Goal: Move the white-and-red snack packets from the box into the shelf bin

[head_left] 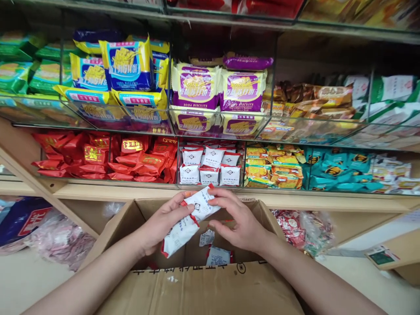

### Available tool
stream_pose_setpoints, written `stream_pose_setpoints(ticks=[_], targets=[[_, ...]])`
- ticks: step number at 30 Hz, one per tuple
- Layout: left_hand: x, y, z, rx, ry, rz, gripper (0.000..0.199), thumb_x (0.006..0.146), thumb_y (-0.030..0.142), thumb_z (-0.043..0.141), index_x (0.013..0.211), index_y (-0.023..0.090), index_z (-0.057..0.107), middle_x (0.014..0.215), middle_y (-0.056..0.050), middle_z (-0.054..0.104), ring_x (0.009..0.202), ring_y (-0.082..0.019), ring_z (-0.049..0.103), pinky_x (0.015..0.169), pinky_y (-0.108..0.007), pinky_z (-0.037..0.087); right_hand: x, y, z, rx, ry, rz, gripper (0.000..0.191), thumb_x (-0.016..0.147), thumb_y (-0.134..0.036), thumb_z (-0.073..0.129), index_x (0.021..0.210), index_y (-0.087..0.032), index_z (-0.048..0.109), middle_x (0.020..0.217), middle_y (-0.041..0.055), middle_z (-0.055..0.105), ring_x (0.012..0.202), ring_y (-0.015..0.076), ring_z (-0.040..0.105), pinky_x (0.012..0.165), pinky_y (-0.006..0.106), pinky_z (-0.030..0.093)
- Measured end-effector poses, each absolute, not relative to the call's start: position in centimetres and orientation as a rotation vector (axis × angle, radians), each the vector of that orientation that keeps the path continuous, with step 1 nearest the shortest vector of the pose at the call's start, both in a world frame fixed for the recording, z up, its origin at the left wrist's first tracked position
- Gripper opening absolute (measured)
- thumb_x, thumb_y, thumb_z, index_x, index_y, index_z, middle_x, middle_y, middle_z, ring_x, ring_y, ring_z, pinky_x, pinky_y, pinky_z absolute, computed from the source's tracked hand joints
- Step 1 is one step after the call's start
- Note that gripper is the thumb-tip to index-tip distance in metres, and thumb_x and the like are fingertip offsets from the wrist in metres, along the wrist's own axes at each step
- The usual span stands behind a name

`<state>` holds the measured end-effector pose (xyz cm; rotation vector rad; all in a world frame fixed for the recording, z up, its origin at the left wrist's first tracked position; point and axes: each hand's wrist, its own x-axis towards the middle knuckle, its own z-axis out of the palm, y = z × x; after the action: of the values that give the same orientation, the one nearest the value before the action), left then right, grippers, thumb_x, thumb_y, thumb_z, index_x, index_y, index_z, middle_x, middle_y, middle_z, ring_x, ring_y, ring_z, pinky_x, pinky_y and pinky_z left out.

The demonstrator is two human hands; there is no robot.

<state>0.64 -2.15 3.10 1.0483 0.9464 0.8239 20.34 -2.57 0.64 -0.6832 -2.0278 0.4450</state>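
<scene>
My left hand (pixel 160 223) is closed around two white snack packets with red ends, its thumb pressed on top. The upper packet (pixel 205 205) overlaps the lower packet (pixel 180 236), and both are tilted above an open cardboard box (pixel 197 291). My right hand (pixel 244 221) is at the far end of the upper packet. Its fingertips touch that end, while the thumb stays apart below. Inside the box lie another white packet (pixel 219 256) and a small printed white piece (pixel 206 237). Behind my hands, similar white packets (pixel 210 166) stand stacked in a clear shelf compartment.
Red packets (pixel 144 162) fill the compartment to the left; yellow packets (pixel 274 168) and teal packets (pixel 341 168) are to the right. Above are purple soda biscuit packs (pixel 197 87) and blue-yellow packs (pixel 126 65). A wooden ledge (pixel 315 199) runs behind the box. Bagged goods (pixel 305 229) sit below it.
</scene>
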Motion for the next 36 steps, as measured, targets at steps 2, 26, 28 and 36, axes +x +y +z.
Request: stream_pose_setpoints(ticks=[2, 26, 28, 36], targets=[[0.5, -2.2, 3.4, 1.017, 0.949, 0.814, 0.043, 0.067, 0.032, 0.067, 0.107, 0.022, 0.054, 0.09, 0.001, 0.066, 0.067, -0.011, 0.06, 0.058, -0.019, 0.043, 20.6, -2.6, 0.6, -0.624, -2.152, 0.233, 0.035, 0.081, -0.008, 0.043, 0.113, -0.022, 0.046, 0.121, 0.0096, 0.048, 0.116, 0.0174, 0.044, 0.095, 0.036, 0.041], [0.4, -2.5, 2.0, 1.152, 0.747, 0.461, 0.03, 0.075, 0.034, 0.06, 0.1, 0.02, 0.054, 0.076, 0.0, 0.063, 0.064, -0.009, 0.055, 0.057, -0.02, 0.038, 23.0, 8.2, 8.1, -1.593, -2.34, -1.228, 0.032, 0.084, -0.008, 0.025, 0.092, -0.005, 0.056, 0.075, 0.0193, 0.061, 0.065, 0.0232, 0.059, 0.05, 0.026, 0.028], [0.5, -2.6, 2.0, 1.183, 0.745, 0.443, 0.031, 0.074, 0.035, 0.061, 0.1, 0.019, 0.054, 0.074, 0.001, 0.062, 0.064, -0.009, 0.054, 0.057, -0.02, 0.038, 22.8, 8.9, 8.2, -1.598, -2.377, -1.206, 0.033, 0.084, -0.008, 0.025, 0.093, -0.004, 0.056, 0.076, 0.0211, 0.062, 0.067, 0.0248, 0.06, 0.051, 0.027, 0.031], [0.7, -2.7, 1.7, 1.358, 0.762, 0.288, 0.041, 0.071, 0.043, 0.061, 0.102, 0.018, 0.054, 0.081, -0.001, 0.058, 0.065, -0.01, 0.05, 0.056, -0.022, 0.035, 21.5, 10.3, 7.9, -1.716, -2.288, -1.071, 0.037, 0.086, -0.009, 0.026, 0.116, -0.008, 0.048, 0.084, 0.0208, 0.063, 0.077, 0.0272, 0.062, 0.059, 0.033, 0.043]])
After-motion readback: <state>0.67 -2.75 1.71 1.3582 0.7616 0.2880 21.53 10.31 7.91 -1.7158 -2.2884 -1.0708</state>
